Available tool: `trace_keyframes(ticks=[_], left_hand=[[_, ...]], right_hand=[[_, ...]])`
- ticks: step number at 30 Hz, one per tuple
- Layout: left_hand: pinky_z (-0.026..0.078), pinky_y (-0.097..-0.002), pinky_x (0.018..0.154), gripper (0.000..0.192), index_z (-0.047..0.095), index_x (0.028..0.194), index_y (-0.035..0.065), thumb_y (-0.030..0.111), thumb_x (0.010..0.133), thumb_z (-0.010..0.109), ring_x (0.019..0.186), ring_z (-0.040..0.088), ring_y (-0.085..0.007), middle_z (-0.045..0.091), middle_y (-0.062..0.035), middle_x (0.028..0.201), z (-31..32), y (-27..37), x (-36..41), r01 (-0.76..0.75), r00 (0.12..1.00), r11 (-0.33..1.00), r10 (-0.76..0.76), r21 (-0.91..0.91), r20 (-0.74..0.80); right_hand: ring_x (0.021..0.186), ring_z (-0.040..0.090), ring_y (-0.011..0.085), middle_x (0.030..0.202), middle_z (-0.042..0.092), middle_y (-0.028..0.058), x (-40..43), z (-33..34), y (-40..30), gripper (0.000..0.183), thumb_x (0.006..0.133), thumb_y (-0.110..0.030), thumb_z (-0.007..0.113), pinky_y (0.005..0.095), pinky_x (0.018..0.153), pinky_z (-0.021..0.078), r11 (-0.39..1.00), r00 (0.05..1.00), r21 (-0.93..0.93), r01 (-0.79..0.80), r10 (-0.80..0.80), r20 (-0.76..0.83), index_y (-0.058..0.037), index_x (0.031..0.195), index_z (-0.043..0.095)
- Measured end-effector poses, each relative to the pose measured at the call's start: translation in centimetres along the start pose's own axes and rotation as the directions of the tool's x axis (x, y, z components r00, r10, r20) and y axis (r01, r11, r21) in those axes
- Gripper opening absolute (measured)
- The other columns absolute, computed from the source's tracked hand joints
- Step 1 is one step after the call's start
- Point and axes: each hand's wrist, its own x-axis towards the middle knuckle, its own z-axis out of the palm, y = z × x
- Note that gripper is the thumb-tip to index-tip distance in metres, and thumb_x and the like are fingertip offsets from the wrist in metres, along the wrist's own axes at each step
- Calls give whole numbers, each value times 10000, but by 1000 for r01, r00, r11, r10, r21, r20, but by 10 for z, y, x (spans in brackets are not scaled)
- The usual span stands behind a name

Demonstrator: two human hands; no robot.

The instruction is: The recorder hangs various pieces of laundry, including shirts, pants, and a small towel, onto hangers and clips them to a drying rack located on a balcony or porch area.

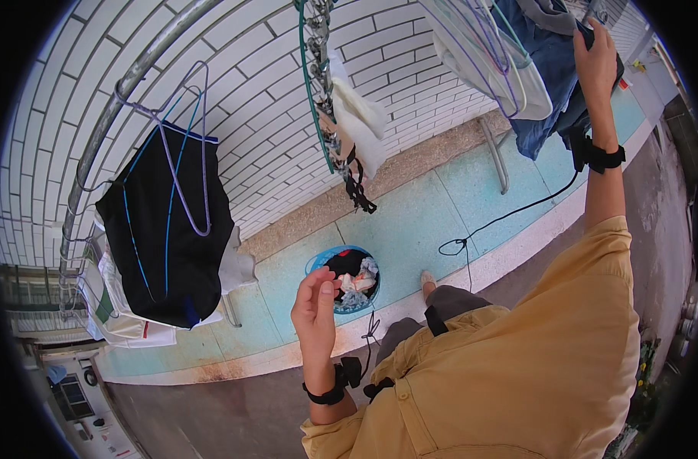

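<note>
My right hand [597, 63] is raised at the upper right, with the edge of a dark garment [585, 35] between its thumb and fingers. That garment hangs beside blue denim clothing [541, 74] and a pale cloth [469, 63] with several hangers. My left hand [316, 315] hovers in front of a blue plastic basket [363, 308], fingers loosely curled and no object visible in it. Inside the basket lie a black cloth [346, 263] and crumpled light cloths [357, 282]. Both wrists wear black straps with small devices.
At left, a black garment [177, 229] and plastic hangers hang from a metal rail [134, 72]. A green clip hanger [311, 86] bears small items, including a white cloth [357, 115]. Behind stands a white brick wall [257, 155]. A black cord [512, 215] crosses the turquoise ledge [409, 215].
</note>
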Motion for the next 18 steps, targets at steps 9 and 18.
trace_keyframes(ticks=[9, 18], left_hand=[[487, -265, 707, 242, 557, 1068, -17, 169, 930, 487, 818, 605, -156, 614, -97, 948, -95, -104, -52, 83, 950, 988, -118, -128, -290], [491, -269, 690, 207, 577, 1040, -1, 147, 920, 496, 790, 608, -150, 623, -77, 905, -176, -207, -136, 225, 922, 964, -258, -140, -290]], right_hand=[[816, 608, 197, 854, 635, 114, -154, -82, -190, 137, 739, 131, 504, 249, 730, 471, 754, 919, 638, 157, -348, 185, 25, 776, 584], [702, 593, 297, 791, 613, 146, -354, -74, -294, 99, 770, 7, 527, 334, 632, 473, 653, 539, 641, -403, -397, 743, -1, 842, 595]])
